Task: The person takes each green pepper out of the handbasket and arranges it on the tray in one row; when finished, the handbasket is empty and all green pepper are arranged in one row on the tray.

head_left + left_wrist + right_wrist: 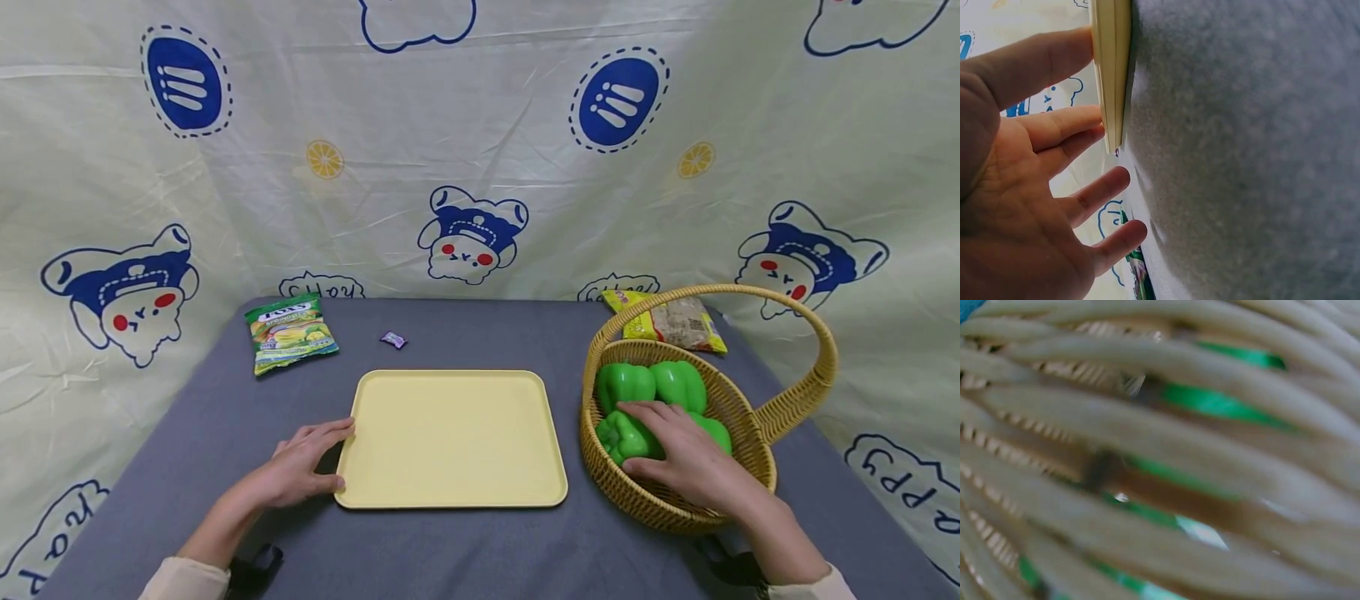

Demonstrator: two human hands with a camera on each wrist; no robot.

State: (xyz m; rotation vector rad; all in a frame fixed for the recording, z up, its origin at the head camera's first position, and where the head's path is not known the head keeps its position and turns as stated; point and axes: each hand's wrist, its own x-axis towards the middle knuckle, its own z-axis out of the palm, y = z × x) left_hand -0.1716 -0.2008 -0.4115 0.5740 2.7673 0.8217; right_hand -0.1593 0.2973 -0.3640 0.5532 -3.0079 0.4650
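We see the left grip (307,462) reaching to the near edge of the pale yellow tray (453,437), which lies directly to its right on the grey-covered table (450,554). Its fingers are extended and spread, the thumb and two fingertips touching the tray's edge, while the other two fingers stretch out clear of it (the left wrist view shows this best).

The right grip (678,446) is down inside the wicker basket (637,504), over the green peppers. One of them, the front-left pepper (622,440), sits between its fingers and thumb; we cannot tell whether they have closed on it. We see two more peppers (678,383) just beyond the fingers, and a fourth pepper (716,432) partly hidden beside the hand. The basket's tall handle (813,367) arches beyond the right grip and to its right. The right wrist view is mostly blurred weave, with green showing through the gaps.

Beyond the left grip we find a green snack bag (292,333), and to the right of that bag a small purple wrapped sweet (393,340). A yellow snack bag (686,325) lies beyond the right grip, partly behind the basket. A printed cloth (480,125) hangs behind everything.
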